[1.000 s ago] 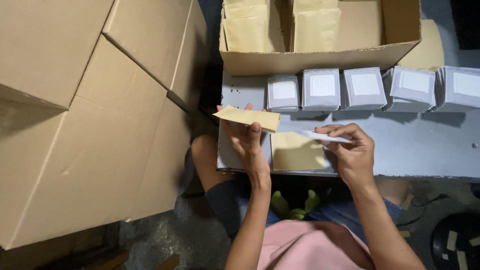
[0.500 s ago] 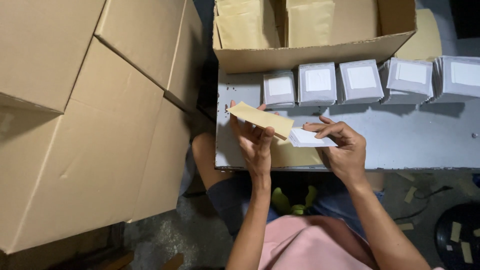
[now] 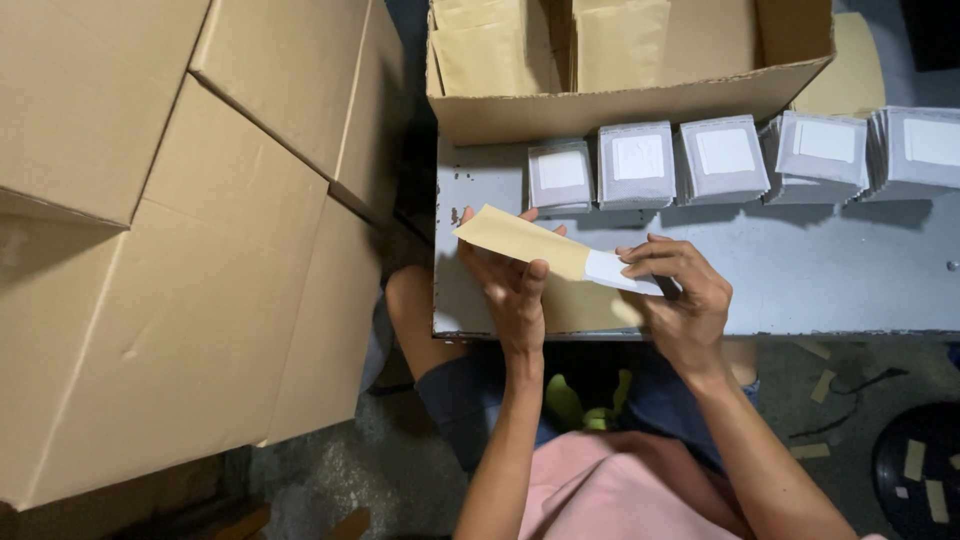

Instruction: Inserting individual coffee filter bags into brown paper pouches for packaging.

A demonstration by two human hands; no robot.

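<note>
My left hand [image 3: 512, 285] holds a tan paper envelope [image 3: 520, 241] by its near edge, tilted over the grey table [image 3: 830, 270]. My right hand [image 3: 680, 295] pinches a small white packet [image 3: 618, 272] whose left end meets the envelope's open end. Another tan envelope [image 3: 590, 308] lies flat on the table under both hands.
A row of several grey-and-white packet stacks [image 3: 720, 158] stands along the table behind the hands. An open cardboard box [image 3: 620, 100] with tan envelopes sits beyond them. Large cardboard cartons [image 3: 170, 250] fill the left side. A dark round object [image 3: 915, 470] lies on the floor at right.
The white packet has moved left from over the flat envelope to the mouth of the held envelope. The left hand has lowered and steadied the envelope.
</note>
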